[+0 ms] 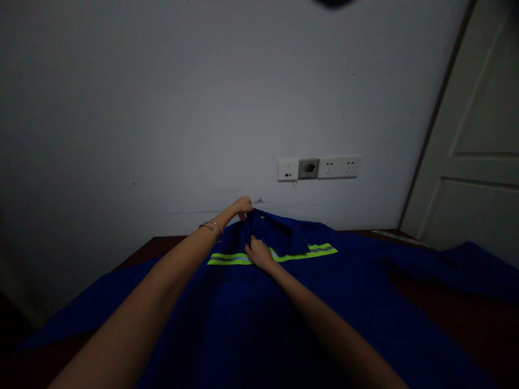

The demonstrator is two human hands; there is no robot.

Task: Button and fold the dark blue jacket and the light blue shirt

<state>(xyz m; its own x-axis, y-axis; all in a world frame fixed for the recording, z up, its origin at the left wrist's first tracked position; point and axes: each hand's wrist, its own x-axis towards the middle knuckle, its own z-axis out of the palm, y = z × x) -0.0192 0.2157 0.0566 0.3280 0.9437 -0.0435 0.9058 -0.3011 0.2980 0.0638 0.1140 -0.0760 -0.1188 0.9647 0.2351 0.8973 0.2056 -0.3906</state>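
A dark blue garment point(348, 281) with yellow-green and silver reflective bands lies spread out, its sleeves reaching to both sides. My left hand point(243, 206), below a wrist with thin bracelets, pinches the garment's collar at the top and holds it raised. Lower down, my right hand point(259, 252) grips the front edge near the reflective band, just beneath the collar opening. The fingertips of both hands are partly hidden by the cloth and the dim light.
The garment rests on a dark reddish table point(162, 246) against a pale wall point(182, 108). Wall sockets point(338, 167) and a grey switch plate point(308, 168) sit above it. A panelled door point(482, 124) stands at the right. A flat strip point(399, 236) lies near the table's back edge.
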